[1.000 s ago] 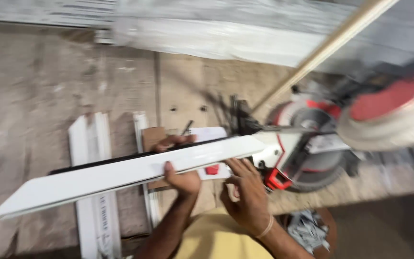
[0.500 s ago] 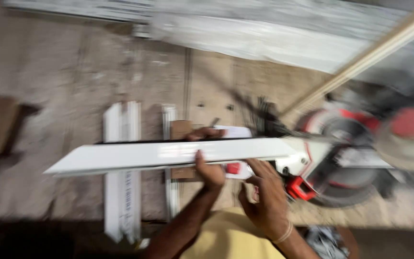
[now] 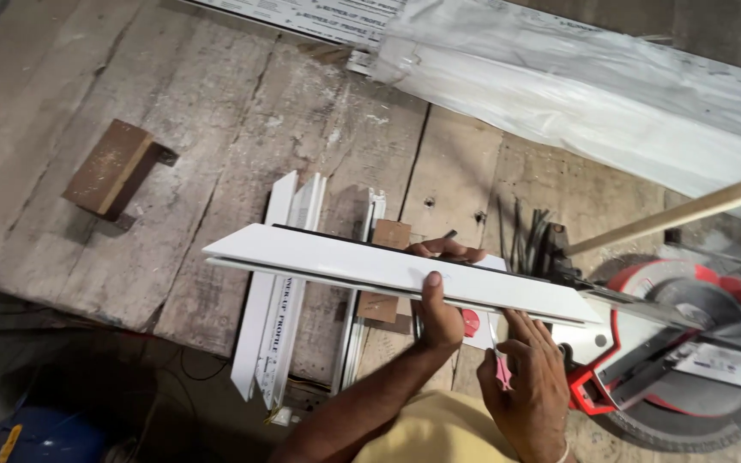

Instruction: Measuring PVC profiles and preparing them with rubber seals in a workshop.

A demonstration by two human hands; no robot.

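Observation:
A long white plastic profile strip (image 3: 336, 261) lies across the middle of the view, held above a worn wooden bench (image 3: 216, 146). My left hand (image 3: 437, 310) grips the strip near its middle, thumb on top and fingers behind. My right hand (image 3: 527, 387) sits just below the strip's right end with curled fingers, and pinches what looks like a thin pencil (image 3: 494, 350). The strip's right end reaches the base of a red and grey mitre saw (image 3: 679, 343).
Two more white profile lengths (image 3: 278, 291) lie on the bench under the strip, beside small wooden blocks (image 3: 390, 233). A brown block (image 3: 109, 167) lies at the left. Wrapped white profiles (image 3: 593, 94) run along the back, and a wooden pole (image 3: 688, 210) slants in from the right.
The strip has tipped from rising toward the right to sloping slightly down toward the saw. Both hands stayed on or near it, and the view has sharpened and swung.

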